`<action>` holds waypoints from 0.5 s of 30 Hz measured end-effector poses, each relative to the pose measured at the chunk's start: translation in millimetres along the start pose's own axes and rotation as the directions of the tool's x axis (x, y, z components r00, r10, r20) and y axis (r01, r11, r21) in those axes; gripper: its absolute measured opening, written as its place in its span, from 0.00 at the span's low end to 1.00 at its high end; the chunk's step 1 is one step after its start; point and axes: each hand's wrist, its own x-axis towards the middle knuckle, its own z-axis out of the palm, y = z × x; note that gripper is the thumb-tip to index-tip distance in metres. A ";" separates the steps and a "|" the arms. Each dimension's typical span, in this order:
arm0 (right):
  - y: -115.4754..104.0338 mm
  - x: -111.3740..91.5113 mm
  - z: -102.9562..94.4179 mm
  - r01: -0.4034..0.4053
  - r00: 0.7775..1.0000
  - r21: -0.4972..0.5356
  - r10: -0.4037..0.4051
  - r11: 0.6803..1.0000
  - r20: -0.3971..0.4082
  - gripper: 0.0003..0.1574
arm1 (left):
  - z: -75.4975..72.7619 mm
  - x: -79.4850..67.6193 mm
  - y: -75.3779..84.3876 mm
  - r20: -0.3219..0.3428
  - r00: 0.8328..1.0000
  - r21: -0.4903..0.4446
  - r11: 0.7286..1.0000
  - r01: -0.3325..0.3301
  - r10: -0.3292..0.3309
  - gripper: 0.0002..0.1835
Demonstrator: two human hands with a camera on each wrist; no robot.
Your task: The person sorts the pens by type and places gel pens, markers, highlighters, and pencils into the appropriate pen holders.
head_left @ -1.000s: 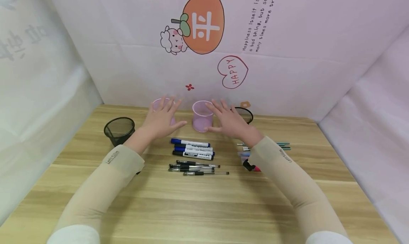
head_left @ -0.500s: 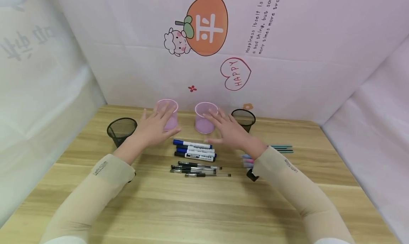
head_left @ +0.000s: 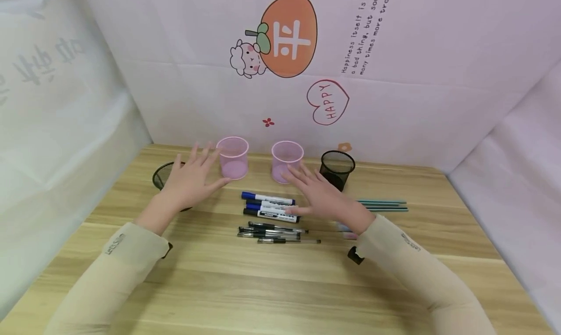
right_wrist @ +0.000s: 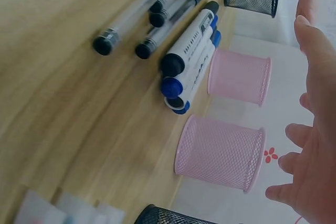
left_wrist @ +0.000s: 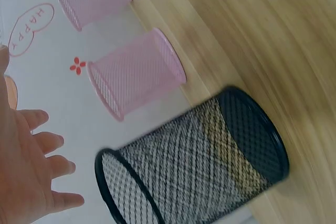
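My left hand (head_left: 185, 183) hovers with spread fingers over the left black mesh pen cup (head_left: 163, 176), partly hiding it, and holds nothing. In the left wrist view that black cup stands apart from the fingers. My right hand (head_left: 323, 195), fingers extended, hangs between the right pink mesh cup (head_left: 280, 152) and the right black mesh cup (head_left: 337, 163), holding nothing. Its fingertips overlap the right pink cup in the head view, but the right wrist view shows a gap. The left pink mesh cup (head_left: 233, 162) stands upright beyond my left fingertips.
Several whiteboard markers (head_left: 269, 199) lie side by side mid-table, with several black gel pens (head_left: 271, 232) nearer me. Thin teal sticks (head_left: 385, 206) lie at the right. Pale pens (head_left: 349, 235) are mostly hidden under my right arm. A printed white cloth (head_left: 197, 91) hangs behind.
My left hand has shifted left, from in front of the left pink cup to over the left black cup. The right hand has drawn slightly back. The cups and pens appear unmoved.
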 end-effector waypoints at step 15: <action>-1.1 -19.3 10.1 0.065 0.998 0.064 -0.065 0.996 0.001 0.59 | -19.9 -26.0 -38.4 0.011 0.999 -0.030 0.998 0.046 -0.046 0.54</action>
